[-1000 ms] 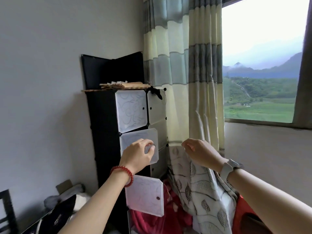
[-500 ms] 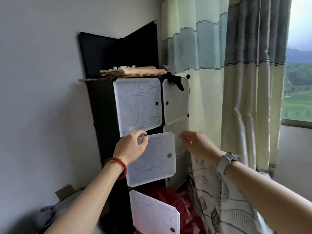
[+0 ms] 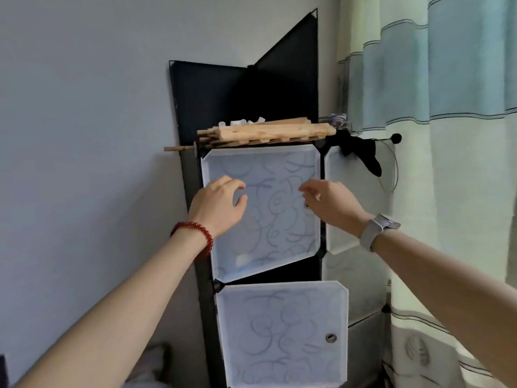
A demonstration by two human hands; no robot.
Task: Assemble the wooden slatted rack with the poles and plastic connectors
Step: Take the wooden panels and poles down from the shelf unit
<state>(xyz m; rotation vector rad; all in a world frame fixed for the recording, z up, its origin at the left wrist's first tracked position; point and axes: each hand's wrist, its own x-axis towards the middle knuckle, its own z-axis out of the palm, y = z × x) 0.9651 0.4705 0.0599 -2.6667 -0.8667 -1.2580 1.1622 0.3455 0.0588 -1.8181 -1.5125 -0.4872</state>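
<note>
2 empty hands, left hand (image 3: 216, 207) and right hand (image 3: 331, 204), below 1 slatted rack (image 3: 265, 131).

Colours and patterns noted
Cabinet frame (image 3: 193, 208) black; doors (image 3: 279, 231) white, grey swirls; slats (image 3: 268, 131) pale wood; bracelet (image 3: 197, 236) red; curtain (image 3: 447, 79) blue-cream banded

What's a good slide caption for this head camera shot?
Both hands reach toward wooden rack parts atop a cube cabinet.

Both bare forearms reach up toward mid-frame; the left hand (image 3: 216, 204) is left of centre, fingers loosely curled, empty; the right hand (image 3: 330, 203) is right of centre, likewise relaxed
</note>
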